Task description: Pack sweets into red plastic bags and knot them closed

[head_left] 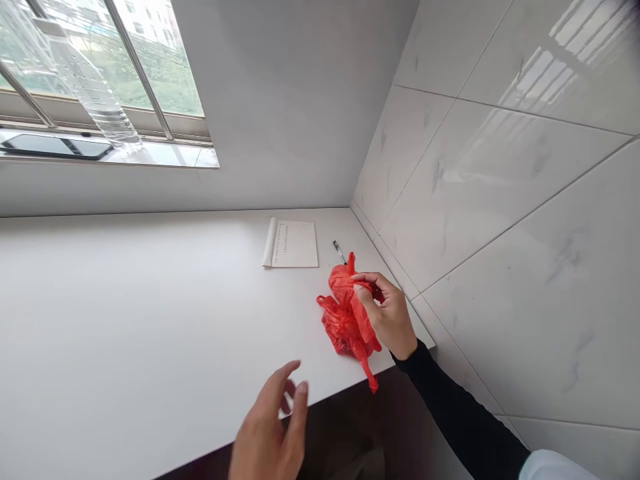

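Note:
Red plastic bags (pixel 345 320) lie bunched near the right end of the white table, with one handle drooping over the front edge. My right hand (pixel 387 313) pinches the upper part of the red plastic between thumb and fingers. Whether it is one bag or several is hard to tell, and what lies inside is hidden. Held over the table's front edge, my left hand (pixel 275 420) has its thumb and fingers apart with nothing between them. It is to the left of the red plastic and does not touch it.
A notepad (pixel 295 245) with its cover folded back lies near the wall, beside a pen (pixel 339 251) partly covered by the red plastic. Tiled wall (pixel 475 233) closes off the right side. On the window sill stand a clear water bottle (pixel 95 87) and a flat dark tablet-like device (pixel 55 145).

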`<state>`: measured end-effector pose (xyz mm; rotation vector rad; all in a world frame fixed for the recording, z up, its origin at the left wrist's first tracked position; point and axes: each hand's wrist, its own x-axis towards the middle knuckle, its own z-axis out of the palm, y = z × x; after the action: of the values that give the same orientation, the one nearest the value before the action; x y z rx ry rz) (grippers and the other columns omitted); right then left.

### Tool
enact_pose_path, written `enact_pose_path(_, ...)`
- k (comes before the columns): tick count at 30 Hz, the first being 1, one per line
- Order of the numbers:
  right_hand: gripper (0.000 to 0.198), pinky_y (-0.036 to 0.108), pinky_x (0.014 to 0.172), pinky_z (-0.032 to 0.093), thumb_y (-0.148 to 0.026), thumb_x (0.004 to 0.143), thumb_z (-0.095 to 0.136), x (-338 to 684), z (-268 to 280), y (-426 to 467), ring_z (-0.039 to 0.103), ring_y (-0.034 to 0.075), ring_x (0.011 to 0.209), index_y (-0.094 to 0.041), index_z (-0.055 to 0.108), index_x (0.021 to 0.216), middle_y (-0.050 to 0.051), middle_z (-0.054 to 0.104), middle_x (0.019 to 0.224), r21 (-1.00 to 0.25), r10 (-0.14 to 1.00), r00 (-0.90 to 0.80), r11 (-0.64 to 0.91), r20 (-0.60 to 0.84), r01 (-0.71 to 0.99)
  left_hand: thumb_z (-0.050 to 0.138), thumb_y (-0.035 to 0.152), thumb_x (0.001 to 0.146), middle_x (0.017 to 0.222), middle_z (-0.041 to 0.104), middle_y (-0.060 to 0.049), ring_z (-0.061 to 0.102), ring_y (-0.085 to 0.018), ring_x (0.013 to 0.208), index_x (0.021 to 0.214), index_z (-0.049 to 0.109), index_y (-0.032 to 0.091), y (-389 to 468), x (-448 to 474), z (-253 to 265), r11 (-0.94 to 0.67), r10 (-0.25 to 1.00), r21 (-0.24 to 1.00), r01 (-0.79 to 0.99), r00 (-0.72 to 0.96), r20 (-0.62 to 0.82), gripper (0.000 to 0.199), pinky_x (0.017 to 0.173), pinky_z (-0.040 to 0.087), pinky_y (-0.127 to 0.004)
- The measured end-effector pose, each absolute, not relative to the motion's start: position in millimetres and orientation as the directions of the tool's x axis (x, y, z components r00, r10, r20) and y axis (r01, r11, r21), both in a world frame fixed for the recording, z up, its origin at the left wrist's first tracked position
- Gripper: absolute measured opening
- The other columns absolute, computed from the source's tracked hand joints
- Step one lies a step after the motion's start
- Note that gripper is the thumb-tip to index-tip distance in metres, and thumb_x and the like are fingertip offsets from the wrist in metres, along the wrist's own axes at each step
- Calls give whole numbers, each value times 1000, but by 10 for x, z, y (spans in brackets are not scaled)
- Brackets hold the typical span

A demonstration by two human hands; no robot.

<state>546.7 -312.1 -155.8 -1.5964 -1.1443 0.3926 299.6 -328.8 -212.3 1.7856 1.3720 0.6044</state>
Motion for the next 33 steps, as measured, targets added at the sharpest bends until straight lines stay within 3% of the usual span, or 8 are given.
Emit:
enact_pose_path(4, 15, 33, 87, 54, -28, 99, 57, 5161, -1501, -3092, 66, 18, 94, -25, 71, 105, 2, 71, 102, -851, 834, 366, 209, 412, 481, 48, 66, 93, 98, 69, -6, 65, -20, 67, 135, 55, 29, -3228, 3424, -2133, -27, 931, 900, 436, 339, -137, 57, 56, 53, -34)
enact_pose_path(8, 19, 34, 90, 57, -27, 101, 58, 4793, -1659, -3137, 67, 19, 97, -28, 70, 115, 2, 73, 104, -765, 887, -39, 418, 459, 490, 63, 64, 86, 125, 65, -9, 70, -24, 90, 156, 28, 37, -3197, 3275, -2230, 122, 977, 956, 266, 140, -163, 83, 70, 61, -39)
enact_pose_path(11, 26, 36, 97, 57, -32, 102, 59, 4711, -1769, -3244, 67, 20, 106, -25, 68, 126, 5, 73, 116, -717, 849, -227, 526, 477, 457, 68, 65, 80, 132, 64, -8, 69, -27, 99, 143, 48, 36, -3149, 3022, -2332, 158, 979, 960, 231, 91, -183, 72, 78, 61, -40)
enact_pose_path(14, 30, 38, 102, 55, -30, 104, 54, 4910, -1840, -3357, 65, 21, 114, -27, 64, 132, 4, 71, 120, -770, 920, -76, 365, 385, 524, 66, 67, 81, 125, 68, -6, 65, -29, 109, 122, 63, 30, -3080, 2887, -2408, 179, 982, 960, 217, 15, -187, 56, 89, 58, -41)
enact_pose_path(19, 56, 51, 108, 50, -31, 89, 71, 5424, -2059, -3455, 58, 29, 124, -29, 57, 142, 7, 64, 135, -669, 994, 68, 11, 91, 743, 68, 58, 86, 129, 66, -4, 60, -29, 119, 127, 63, 32, -2943, 2897, -2462, 205, 979, 974, 101, -32, -203, 50, 95, 54, -40)
enact_pose_path(21, 49, 50, 102, 54, -25, 87, 68, 5586, -2127, -3471, 64, 28, 117, -27, 62, 136, 6, 69, 128, -647, 993, 116, -73, 25, 759, 66, 55, 88, 133, 65, -3, 58, -29, 124, 130, 62, 32, -2893, 2921, -2479, 208, 978, 977, 45, -20, -207, 47, 101, 52, -41)
enact_pose_path(28, 30, 38, 82, 61, -34, 89, 63, 6075, -1743, -3559, 71, 22, 90, -25, 69, 117, 4, 74, 111, -688, 886, 447, -246, 127, 683, 50, 45, 98, 143, 61, -11, 60, -27, 128, 138, 58, 23, -2902, 3423, -2620, 164, 983, 986, -22, 84, -161, 46, 104, 51, -43)
enact_pose_path(33, 33, 37, 85, 61, -33, 88, 67, 5972, -1327, -3593, 70, 23, 98, -30, 68, 121, 3, 72, 116, -732, 850, 441, -100, 289, 674, 60, 38, 93, 85, 76, -4, 69, -21, 71, 135, 62, 23, -3101, 3787, -2465, 106, 944, 991, 80, 304, -125, 45, 70, 57, -36)
